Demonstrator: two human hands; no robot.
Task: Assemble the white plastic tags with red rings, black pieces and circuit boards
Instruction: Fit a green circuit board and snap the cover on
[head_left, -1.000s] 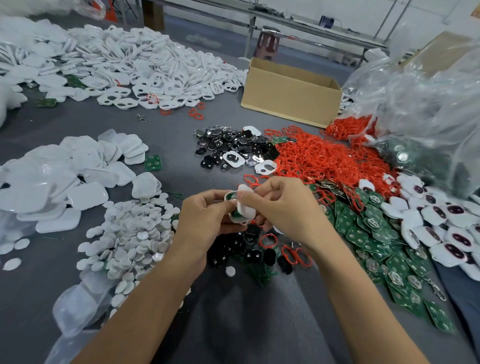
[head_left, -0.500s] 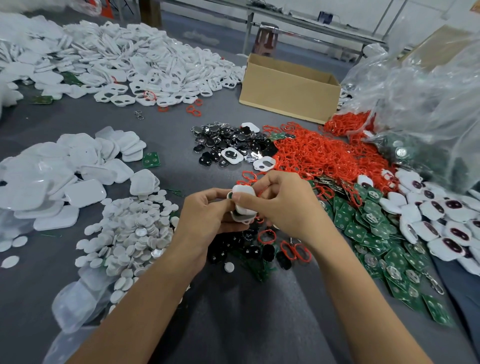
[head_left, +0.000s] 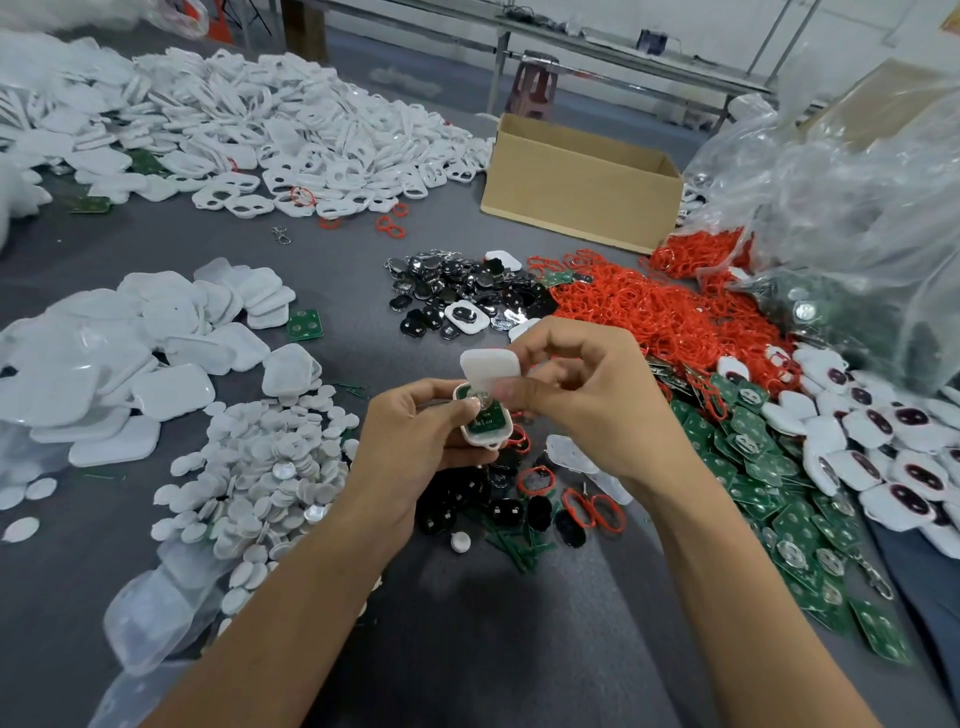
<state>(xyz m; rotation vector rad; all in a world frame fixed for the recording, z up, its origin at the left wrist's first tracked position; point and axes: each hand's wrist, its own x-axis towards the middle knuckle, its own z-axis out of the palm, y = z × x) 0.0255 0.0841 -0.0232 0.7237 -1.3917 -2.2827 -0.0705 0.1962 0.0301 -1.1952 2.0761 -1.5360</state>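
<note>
Above the grey counter (head_left: 467, 649), the left hand (head_left: 415, 441) grips a white tag shell (head_left: 485, 434) with a green circuit board (head_left: 488, 420) seated inside. The right hand (head_left: 582, 400) pinches a white cover (head_left: 491, 366) just above it, tilted. Its fingers hide the cover's lower edge; the board's detail is blurred.

White tag base (head_left: 487, 426) w/ green circuit board inside (open side up), white cover (head_left: 489, 367) tilted just above.
</note>
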